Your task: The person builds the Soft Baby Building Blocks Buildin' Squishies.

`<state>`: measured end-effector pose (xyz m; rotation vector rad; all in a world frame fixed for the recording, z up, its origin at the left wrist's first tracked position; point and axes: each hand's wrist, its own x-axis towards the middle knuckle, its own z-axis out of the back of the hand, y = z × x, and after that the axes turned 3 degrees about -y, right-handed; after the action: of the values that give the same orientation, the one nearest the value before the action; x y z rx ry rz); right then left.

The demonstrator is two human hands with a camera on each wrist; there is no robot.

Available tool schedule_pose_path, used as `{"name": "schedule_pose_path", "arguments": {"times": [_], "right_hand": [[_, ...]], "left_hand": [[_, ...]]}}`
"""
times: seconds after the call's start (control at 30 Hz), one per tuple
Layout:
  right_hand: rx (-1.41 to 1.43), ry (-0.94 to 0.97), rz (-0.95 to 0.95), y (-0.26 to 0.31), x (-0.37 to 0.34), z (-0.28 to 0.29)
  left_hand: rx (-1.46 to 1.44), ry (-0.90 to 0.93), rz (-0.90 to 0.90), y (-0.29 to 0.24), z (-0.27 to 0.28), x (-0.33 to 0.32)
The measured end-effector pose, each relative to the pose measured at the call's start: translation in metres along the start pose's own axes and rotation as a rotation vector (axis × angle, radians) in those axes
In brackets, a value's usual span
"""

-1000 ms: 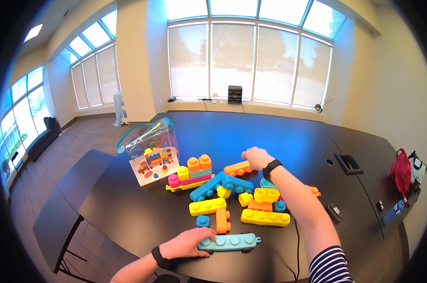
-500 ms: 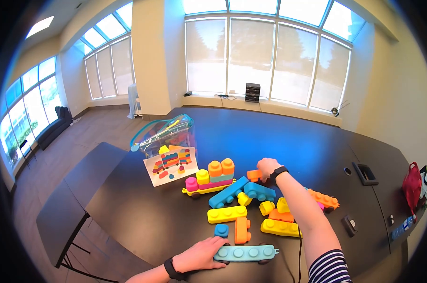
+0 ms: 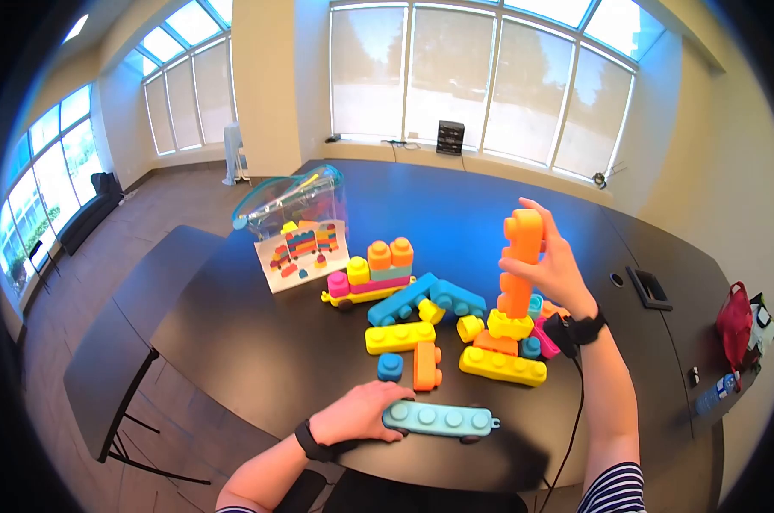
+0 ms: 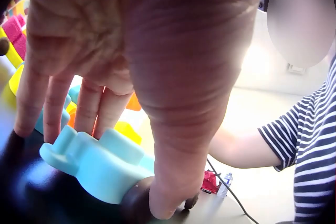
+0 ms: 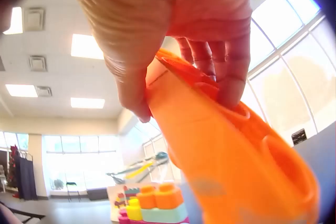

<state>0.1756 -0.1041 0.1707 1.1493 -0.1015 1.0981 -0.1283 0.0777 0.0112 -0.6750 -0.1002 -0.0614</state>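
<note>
Near the table's front edge, my left hand (image 3: pixel 365 412) grips the end of a light blue wheeled toy car base (image 3: pixel 442 419) with a row of studs and a small hitch. In the left wrist view the thumb lies on the near side of the light blue base (image 4: pixel 113 163) and the fingers reach over its far side. My right hand (image 3: pixel 553 261) holds a long orange block (image 3: pixel 523 239) upright above the pile at right. The right wrist view shows thumb and fingers on either side of the orange block (image 5: pixel 205 145), its hollow underside facing the fingers.
Yellow (image 3: pixel 401 337), blue and orange blocks lie between the hands. A loaded toy wagon (image 3: pixel 371 286) stands behind, beside a picture card (image 3: pixel 301 256) and a clear bag (image 3: pixel 306 209). A black cable (image 3: pixel 575 427) hangs over the front edge. A water bottle (image 3: pixel 717 393) stands right.
My right hand has lifted the orange block off the far part of the table and brought it nearer, turned upright. The left hand has kept its hold on the light blue base.
</note>
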Motion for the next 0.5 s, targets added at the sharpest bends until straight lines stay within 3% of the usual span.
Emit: {"name": "schedule_pose_path", "arguments": {"times": [0.2,0.4,0.5], "right_hand": [[0.227,0.024,-0.156,0.010,-0.089,0.011],[0.597,-0.003,-0.277,0.013,-0.148,-0.025],[0.575,-0.032,-0.253,0.009,-0.170,-0.044]], "left_hand": [[-0.002,0.012,-0.001,-0.011,-0.004,0.002],[-0.004,-0.032,0.019,-0.012,-0.007,0.002],[0.068,-0.033,0.039,-0.012,-0.008,0.001]]}}
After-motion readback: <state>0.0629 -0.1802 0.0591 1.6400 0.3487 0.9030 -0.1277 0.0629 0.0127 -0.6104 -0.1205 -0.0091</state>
